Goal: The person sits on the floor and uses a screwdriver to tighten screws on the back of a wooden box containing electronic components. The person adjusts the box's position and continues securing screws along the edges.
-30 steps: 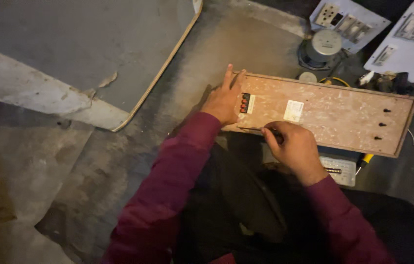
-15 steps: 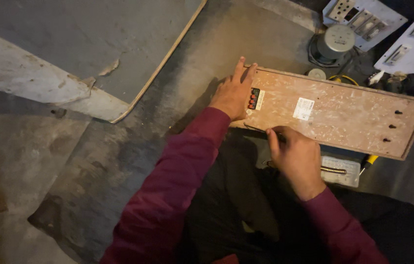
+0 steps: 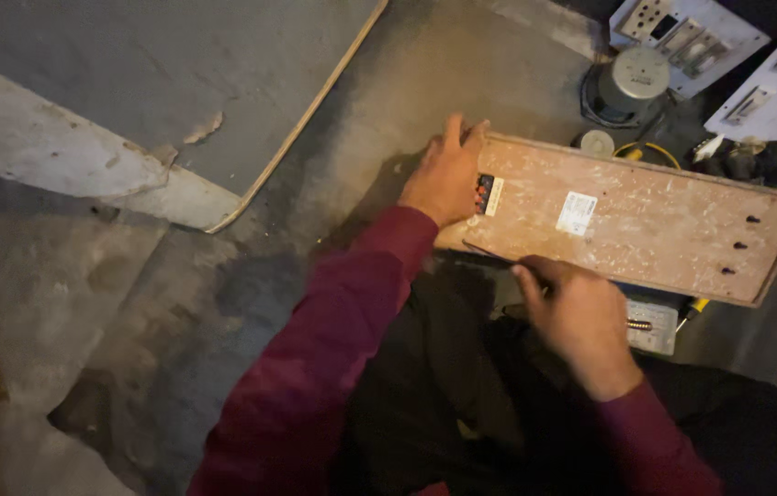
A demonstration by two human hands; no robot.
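Observation:
A long brown board (image 3: 646, 220) with a white sticker, a small dark-and-red part at its left end and three small slots at its right end lies across my lap. My left hand (image 3: 444, 174) presses flat on the board's left end, fingers over the far edge. My right hand (image 3: 577, 317) is at the board's near edge, fingers closed on a thin dark tool (image 3: 494, 253) whose tip runs left along that edge.
A grey round metal part (image 3: 632, 83) and a small white disc sit beyond the board. White switch panels (image 3: 692, 37) lie at the top right. A large grey sheet (image 3: 131, 101) covers the floor at left. A small box and a yellow-handled tool (image 3: 693, 310) lie under the board.
The view has shifted slightly, so the board and hands sit a little more to the right and up. Both hands keep their places on the board.

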